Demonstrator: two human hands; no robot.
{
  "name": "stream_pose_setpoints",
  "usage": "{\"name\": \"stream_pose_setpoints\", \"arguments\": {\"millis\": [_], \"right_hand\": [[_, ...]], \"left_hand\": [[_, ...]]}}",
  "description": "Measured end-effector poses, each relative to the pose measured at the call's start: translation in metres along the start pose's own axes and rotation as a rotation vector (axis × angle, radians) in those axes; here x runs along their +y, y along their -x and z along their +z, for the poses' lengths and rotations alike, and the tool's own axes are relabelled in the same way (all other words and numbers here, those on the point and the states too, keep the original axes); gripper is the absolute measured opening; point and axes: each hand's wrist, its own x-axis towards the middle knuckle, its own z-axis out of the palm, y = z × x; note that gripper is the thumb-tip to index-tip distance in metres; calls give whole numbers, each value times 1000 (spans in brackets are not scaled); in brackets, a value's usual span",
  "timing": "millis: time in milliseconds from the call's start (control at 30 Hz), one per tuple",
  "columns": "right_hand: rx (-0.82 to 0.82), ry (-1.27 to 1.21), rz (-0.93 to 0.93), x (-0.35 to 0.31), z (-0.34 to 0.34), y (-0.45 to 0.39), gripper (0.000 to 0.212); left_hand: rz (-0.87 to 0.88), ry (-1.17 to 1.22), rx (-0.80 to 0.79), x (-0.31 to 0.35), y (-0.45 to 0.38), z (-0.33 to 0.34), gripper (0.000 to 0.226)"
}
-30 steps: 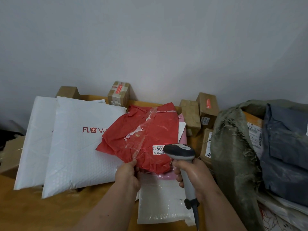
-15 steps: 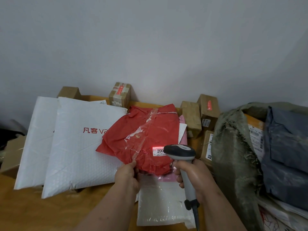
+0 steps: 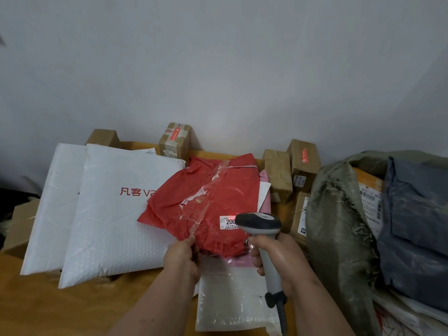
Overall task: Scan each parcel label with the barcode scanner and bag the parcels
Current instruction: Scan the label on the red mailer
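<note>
Over crinkled red parcel [image 3: 213, 202], smooth scanner [image 3: 259, 223].

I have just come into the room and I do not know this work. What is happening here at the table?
A person is scanning parcels. The left hand holds up a red parcel by its lower edge, and the right hand grips a barcode scanner aimed at the small white label, where a red light shows. White padded envelopes and cardboard boxes wait on the table. A green sack on the right already holds parcels.
</note>
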Motion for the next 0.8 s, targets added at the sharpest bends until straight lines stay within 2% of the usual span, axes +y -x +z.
{"name": "stream_pose_setpoints", "arguments": {"millis": [200, 367, 467, 600, 800], "right_hand": [[-4, -14, -14, 1, -4, 0, 14], [-7, -28, -31, -1, -7, -1, 13], [-13, -44, -53, -4, -10, 0, 14], [16, -78, -94, -10, -13, 5, 16], [141, -153, -174, -8, -15, 31, 17]], "left_hand": [[40, 14, 22, -1, 5, 3, 16], [128, 32, -32, 3, 16, 12, 12], [264, 39, -104, 8, 32, 21, 3], [426, 60, -233, 21, 62, 35, 9], [553, 95, -441, 36, 118, 51, 19]]}}
